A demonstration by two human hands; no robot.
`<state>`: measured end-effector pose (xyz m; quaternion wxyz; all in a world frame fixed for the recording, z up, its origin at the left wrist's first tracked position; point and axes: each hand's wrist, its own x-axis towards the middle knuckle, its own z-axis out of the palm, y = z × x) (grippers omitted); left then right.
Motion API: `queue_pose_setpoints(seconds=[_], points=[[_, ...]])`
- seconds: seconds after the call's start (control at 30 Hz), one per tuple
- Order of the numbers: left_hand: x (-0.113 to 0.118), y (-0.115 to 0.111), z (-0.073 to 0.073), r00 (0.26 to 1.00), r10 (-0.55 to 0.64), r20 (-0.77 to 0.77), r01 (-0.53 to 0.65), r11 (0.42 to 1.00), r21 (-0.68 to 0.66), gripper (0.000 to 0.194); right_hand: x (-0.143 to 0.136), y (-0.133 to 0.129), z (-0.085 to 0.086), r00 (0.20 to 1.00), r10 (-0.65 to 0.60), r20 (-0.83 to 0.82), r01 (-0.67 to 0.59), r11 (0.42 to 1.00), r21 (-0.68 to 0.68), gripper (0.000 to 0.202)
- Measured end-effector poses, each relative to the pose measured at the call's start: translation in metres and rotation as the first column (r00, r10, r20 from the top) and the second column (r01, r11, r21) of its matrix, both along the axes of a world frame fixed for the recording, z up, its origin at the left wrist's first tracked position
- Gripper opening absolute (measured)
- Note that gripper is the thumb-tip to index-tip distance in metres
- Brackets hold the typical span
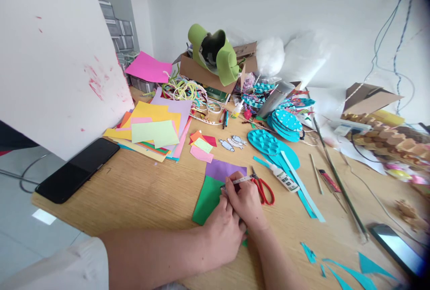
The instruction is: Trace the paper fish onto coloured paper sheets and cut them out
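A green sheet of paper (pixel 205 202) lies on the wooden table, overlapping a purple sheet (pixel 220 168) above it. My left hand (pixel 225 229) rests over the green sheet's right part with its fingers curled; anything inside them is hidden. Just beyond it, my right hand (pixel 244 198) is closed around a slim whitish pen-like thing (pixel 244 179), whose lower end points at the green sheet. The two hands touch each other. Red-handled scissors (pixel 265 191) lie to the right of my right hand, and a white glue bottle (pixel 285 179) lies on its side farther right.
Coloured papers (pixel 156 133) are stacked at the left, near a black phone (pixel 77 169) and a white board (pixel 60 57). Blue cut-outs (pixel 264 142) and a grey flask (pixel 277 97) stand or lie beyond the glue. Blue scraps (pixel 351 274) and another phone (pixel 398 249) lie at the lower right.
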<state>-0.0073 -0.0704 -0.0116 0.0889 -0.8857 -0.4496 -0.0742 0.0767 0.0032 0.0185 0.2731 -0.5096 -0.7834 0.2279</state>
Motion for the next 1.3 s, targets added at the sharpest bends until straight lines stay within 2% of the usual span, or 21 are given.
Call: queue_pose_setpoints(seconds=[0.47, 1.03, 1.3], points=[[0.0006, 0.0001, -0.0034, 1.0, -0.001, 0.005, 0.001, 1.0, 0.013, 0.042, 0.0006, 0.0002, -0.0026, 0.999, -0.002, 0.038, 0.0, 0.997, 0.071, 0.022], [0.0001, 0.0009, -0.0042, 1.0, -0.011, 0.001, 0.011, 1.0, -0.013, 0.041, 0.0005, -0.0002, -0.0019, 0.999, -0.005, 0.034, 0.004, 1.0, 0.019, 0.023], [0.0, 0.0007, -0.0011, 1.0, 0.0, 0.002, 0.0, 1.0, -0.008, 0.042, 0.0008, 0.0, -0.0027, 0.999, -0.002, 0.046, -0.001, 0.999, 0.047, 0.023]])
